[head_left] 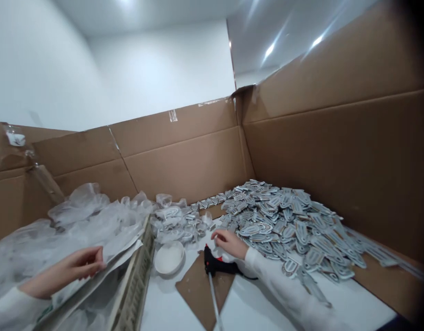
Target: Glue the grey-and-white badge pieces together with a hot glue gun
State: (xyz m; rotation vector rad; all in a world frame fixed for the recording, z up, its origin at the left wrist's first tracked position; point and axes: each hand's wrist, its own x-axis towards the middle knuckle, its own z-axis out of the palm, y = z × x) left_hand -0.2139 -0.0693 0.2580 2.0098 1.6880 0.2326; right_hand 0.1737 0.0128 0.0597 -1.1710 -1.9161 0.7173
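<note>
My left hand [79,266] is over the edge of an open box [131,289] holding clear plastic bags. Its fingers are bent, with a gap to the thumb and nothing seen between them. My right hand [229,242] hovers just above a black glue gun [217,265], fingers loosely curled and apart, holding nothing I can see. The glue gun lies on a brown cardboard piece [194,282], with a long whitish glue stick [213,296] reaching from its rear toward me. A small white bowl [169,258] stands left of the gun.
Many flat grey-white, pointed-oval pieces [284,218] are heaped at the right on the white table [256,305]. Small plastic-wrapped items [180,223] lie behind the bowl. Clear plastic bags [94,220] pile up at the left. Tall cardboard walls [184,156] enclose the back and right side.
</note>
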